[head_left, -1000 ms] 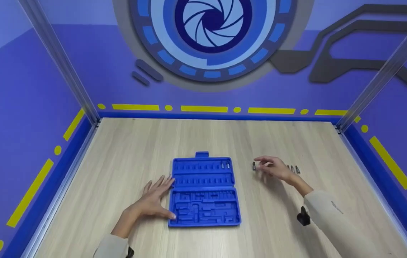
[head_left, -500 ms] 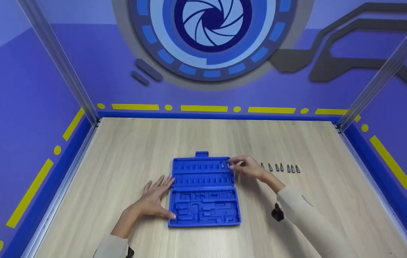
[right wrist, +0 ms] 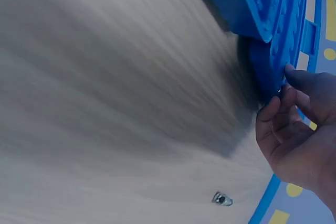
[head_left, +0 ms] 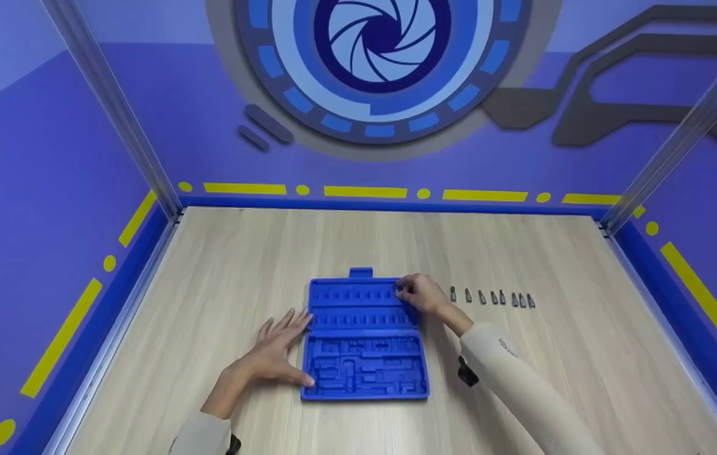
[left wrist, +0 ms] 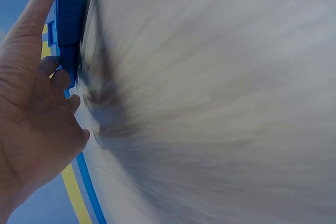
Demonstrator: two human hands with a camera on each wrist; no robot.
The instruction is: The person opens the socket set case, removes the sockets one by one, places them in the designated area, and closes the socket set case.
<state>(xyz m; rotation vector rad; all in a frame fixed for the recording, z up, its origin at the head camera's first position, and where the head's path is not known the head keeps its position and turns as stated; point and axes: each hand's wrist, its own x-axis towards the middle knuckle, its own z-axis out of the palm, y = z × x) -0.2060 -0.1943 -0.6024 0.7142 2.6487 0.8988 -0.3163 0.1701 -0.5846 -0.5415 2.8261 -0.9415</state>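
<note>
A blue plastic tool case lies opened flat on the wooden table, its moulded slots facing up. My left hand rests along its left side, fingers spread, thumb at the lower left corner. In the left wrist view, that hand has its thumb against the case edge. My right hand is at the top right end of the upper slot row, pinching a small metal bit mostly hidden by the fingers. The right wrist view has the right hand with fingertips right at the case rim.
Several small metal bits stand in a loose row on the table, right of the case. One metal bit also appears low in the right wrist view. Blue-purple walls with yellow markings border the table.
My right hand has moved left from beside the row of bits to the case's top right slots, uncovering the row. The left hand has stayed at the case's left side.
</note>
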